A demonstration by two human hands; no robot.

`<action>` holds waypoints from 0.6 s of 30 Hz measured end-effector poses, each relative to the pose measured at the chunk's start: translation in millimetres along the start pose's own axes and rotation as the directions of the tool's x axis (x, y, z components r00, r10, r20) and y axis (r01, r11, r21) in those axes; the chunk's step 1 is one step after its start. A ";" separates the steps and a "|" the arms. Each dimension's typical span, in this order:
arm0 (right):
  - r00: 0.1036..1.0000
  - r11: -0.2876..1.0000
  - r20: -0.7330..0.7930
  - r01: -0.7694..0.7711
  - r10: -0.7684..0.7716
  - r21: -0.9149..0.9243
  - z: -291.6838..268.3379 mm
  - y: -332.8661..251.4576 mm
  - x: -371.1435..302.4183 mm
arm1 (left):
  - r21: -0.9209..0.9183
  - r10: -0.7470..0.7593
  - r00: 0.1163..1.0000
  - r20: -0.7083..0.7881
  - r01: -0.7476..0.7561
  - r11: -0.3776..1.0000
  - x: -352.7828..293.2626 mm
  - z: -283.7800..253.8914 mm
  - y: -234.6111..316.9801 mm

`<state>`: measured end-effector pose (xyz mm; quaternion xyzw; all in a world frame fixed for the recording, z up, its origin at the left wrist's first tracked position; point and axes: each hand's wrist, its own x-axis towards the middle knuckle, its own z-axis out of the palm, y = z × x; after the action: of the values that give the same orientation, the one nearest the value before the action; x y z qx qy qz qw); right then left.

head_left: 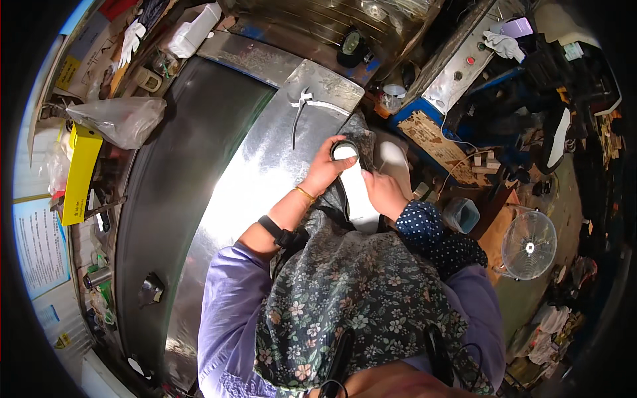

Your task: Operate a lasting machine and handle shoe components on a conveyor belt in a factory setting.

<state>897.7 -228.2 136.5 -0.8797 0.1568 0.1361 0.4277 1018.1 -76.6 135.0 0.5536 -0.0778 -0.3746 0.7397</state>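
To the right of the metal surface, left fingers grasp the far end of a white-faced shoe, right fingers its right edge; likely light, semi-stiff, smooth: hold by sides

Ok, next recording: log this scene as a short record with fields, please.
left hand: left hand grips the far end of a white sole-shaped piece, thumb on top
right hand: right hand at the piece's right edge; how firmly it grips cannot be told
piece: white, with a dark rim around its far end
nearby: a pale rounded object just beyond the right hand
work surface: shiny metal plate with a pliers-like tool on it
left side: black belt; yellow box
right side: round fan
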 end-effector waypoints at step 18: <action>0.999 0.847 0.002 -0.036 0.041 0.530 -5.9 1.2 -2.1 | -0.173 -0.068 0.998 -0.018 0.064 0.983 12.7 5.9 7.8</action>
<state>895.9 -233.2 140.0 -0.7250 0.2080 0.0921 0.6501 1027.6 -88.3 140.2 0.4942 -0.0177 -0.3975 0.7730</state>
